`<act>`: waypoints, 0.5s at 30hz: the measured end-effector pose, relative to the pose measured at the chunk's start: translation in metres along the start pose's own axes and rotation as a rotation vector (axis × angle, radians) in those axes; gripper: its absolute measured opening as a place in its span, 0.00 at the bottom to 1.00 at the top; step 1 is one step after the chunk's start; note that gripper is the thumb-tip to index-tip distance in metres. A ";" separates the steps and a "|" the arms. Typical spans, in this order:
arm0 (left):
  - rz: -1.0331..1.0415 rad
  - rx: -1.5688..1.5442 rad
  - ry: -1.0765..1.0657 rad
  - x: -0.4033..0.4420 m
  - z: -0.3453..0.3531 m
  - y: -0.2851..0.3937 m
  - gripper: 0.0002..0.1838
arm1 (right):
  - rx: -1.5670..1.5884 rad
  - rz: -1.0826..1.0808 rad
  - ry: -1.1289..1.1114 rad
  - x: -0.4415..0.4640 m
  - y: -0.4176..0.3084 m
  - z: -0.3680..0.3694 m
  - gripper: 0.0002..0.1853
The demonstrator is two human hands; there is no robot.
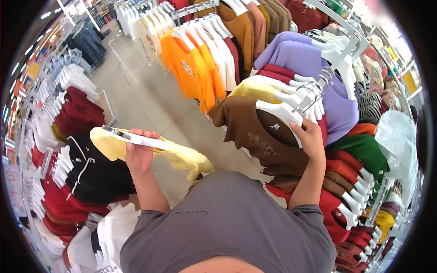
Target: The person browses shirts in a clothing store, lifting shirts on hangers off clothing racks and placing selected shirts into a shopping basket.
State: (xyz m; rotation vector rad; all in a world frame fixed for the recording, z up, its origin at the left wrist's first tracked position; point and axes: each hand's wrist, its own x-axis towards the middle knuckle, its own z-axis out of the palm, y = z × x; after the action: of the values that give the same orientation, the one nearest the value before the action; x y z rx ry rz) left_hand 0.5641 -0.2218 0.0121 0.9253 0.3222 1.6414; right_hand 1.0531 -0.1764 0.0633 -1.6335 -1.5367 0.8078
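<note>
My left hand (139,157) is closed round a white hanger (154,142) that carries a pale yellow shirt (184,157), held off the rack in front of my body. The hanger's dark metal hook end points to the left. On the right, my right hand (311,140) pinches the lower edge of another white hanger (278,109). A brown shirt (241,123) with a raised print hangs from it at the front of the rack. Right behind it hangs a yellow shirt (255,90), followed by dark red and lavender shirts (291,57).
A metal rack arm (327,75) holds the hangers on the right. Orange shirts (187,66) hang beyond it, across the tiled floor (136,86). Black garments (98,168) and dark red ones (79,113) line the left side. Clear plastic wrap (396,145) bulges out at far right.
</note>
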 end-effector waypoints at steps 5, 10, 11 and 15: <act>-0.048 0.015 -0.117 -0.011 -0.004 0.002 0.26 | -0.061 0.073 -0.023 0.002 0.005 0.004 0.19; -0.091 0.004 -0.179 -0.009 -0.003 0.001 0.28 | -0.032 0.079 0.007 -0.004 -0.005 0.004 0.19; -0.106 -0.002 -0.190 -0.007 0.000 0.001 0.29 | 0.066 -0.005 0.144 -0.007 -0.013 0.005 0.18; -0.150 0.020 -0.219 0.002 0.008 0.001 0.30 | 0.100 -0.375 0.527 -0.003 -0.031 -0.008 0.14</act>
State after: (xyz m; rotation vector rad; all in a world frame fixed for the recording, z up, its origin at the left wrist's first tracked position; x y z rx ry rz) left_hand 0.5689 -0.2226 0.0183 1.0604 0.2518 1.3875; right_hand 1.0429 -0.1794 0.0934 -1.2922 -1.3319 0.2200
